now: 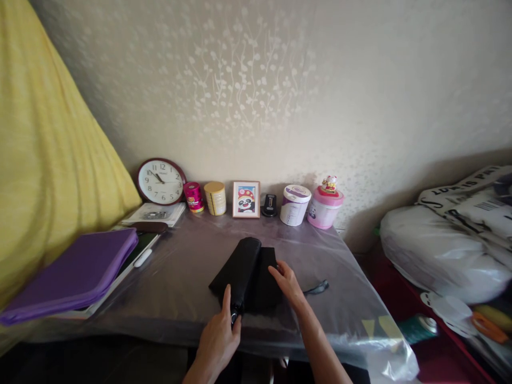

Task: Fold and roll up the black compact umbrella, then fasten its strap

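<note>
A black folded umbrella (239, 266) lies on the plastic-covered table (180, 277), with a flat black sleeve or cover (266, 280) beside it on the right. My left hand (219, 333) is closed round the umbrella's near handle end, thumb up along it. My right hand (287, 282) rests flat on the black cover, fingers stretched out. A black strap (318, 288) trails on the table to the right of that hand.
Along the wall stand a round clock (161, 181), a pink can (193, 197), a yellow tin (215, 198), a framed panda picture (246, 199), a small black device (270, 205), a white tub (295, 205) and a pink tub (324, 207). A purple case (76, 272) lies left. White bags (440, 250) are piled right.
</note>
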Action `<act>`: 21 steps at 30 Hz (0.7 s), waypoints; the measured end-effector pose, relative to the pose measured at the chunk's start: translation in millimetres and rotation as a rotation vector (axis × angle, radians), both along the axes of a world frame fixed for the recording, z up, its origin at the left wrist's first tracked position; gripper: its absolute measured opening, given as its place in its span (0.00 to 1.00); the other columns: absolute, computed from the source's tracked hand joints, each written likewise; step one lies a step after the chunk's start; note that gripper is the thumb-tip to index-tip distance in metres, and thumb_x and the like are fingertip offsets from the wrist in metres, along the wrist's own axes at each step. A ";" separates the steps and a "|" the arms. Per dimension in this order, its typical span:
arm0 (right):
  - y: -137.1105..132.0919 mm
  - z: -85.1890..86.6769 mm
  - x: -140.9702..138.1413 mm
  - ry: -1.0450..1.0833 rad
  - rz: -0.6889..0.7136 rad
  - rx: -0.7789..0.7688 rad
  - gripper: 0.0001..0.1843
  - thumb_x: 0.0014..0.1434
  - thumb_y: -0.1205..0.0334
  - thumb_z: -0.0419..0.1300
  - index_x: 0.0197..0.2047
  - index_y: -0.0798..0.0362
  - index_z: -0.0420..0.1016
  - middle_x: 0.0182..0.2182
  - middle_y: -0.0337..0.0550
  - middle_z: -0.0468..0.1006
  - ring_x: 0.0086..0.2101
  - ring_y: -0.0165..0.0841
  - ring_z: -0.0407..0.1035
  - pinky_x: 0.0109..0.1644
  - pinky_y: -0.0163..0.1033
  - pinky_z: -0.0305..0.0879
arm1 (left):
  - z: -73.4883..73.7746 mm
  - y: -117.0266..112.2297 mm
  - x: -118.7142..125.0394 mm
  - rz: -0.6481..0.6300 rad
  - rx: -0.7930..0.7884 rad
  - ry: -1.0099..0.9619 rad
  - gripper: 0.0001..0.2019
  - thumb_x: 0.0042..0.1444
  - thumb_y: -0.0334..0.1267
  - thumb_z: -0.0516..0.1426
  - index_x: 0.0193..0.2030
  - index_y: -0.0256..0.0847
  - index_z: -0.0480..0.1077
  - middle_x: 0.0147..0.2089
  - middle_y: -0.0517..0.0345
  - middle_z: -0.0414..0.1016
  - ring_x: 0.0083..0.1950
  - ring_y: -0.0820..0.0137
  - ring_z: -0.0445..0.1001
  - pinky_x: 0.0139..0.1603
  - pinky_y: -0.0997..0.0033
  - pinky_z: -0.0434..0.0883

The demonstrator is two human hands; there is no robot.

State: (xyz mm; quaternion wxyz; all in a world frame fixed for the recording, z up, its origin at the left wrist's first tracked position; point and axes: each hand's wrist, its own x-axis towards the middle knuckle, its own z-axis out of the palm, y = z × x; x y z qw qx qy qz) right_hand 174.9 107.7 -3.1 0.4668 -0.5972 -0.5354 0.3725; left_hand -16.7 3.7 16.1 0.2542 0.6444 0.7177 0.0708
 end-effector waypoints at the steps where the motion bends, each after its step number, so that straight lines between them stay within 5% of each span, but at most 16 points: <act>1: 1.0 0.1 -1.5 -0.019 0.012 0.007 0.20 0.46 0.52 0.58 0.41 0.55 0.73 0.27 0.41 0.76 0.29 0.33 0.69 0.30 0.35 0.66 | 0.1 0.1 0.1 0.001 0.002 -0.001 0.33 0.59 0.41 0.44 0.64 0.38 0.26 0.35 0.54 0.75 0.34 0.70 0.73 0.31 0.74 0.59; 7: 10.2 16.6 -20.3 -0.063 -0.002 0.013 0.20 0.45 0.57 0.59 0.41 0.56 0.72 0.28 0.41 0.74 0.31 0.33 0.67 0.35 0.36 0.65 | 0.8 -0.6 0.1 -0.005 0.018 -0.006 0.33 0.59 0.41 0.44 0.64 0.39 0.27 0.34 0.54 0.75 0.34 0.69 0.73 0.31 0.74 0.58; 14: 17.6 33.8 -67.3 0.122 0.070 -0.063 0.25 0.46 0.58 0.57 0.48 0.58 0.67 0.21 0.33 0.66 0.20 0.25 0.60 0.20 0.30 0.57 | 1.8 0.1 0.6 -0.006 0.000 -0.012 0.33 0.59 0.40 0.44 0.64 0.38 0.26 0.35 0.53 0.76 0.35 0.68 0.74 0.31 0.74 0.58; 21: 23.6 30.5 -97.1 -0.145 0.024 -0.021 0.22 0.48 0.64 0.57 0.48 0.61 0.68 0.24 0.39 0.70 0.27 0.29 0.66 0.32 0.33 0.61 | 0.9 0.8 0.7 -0.018 -0.016 0.020 0.32 0.60 0.41 0.42 0.64 0.35 0.27 0.38 0.50 0.75 0.37 0.67 0.74 0.32 0.74 0.60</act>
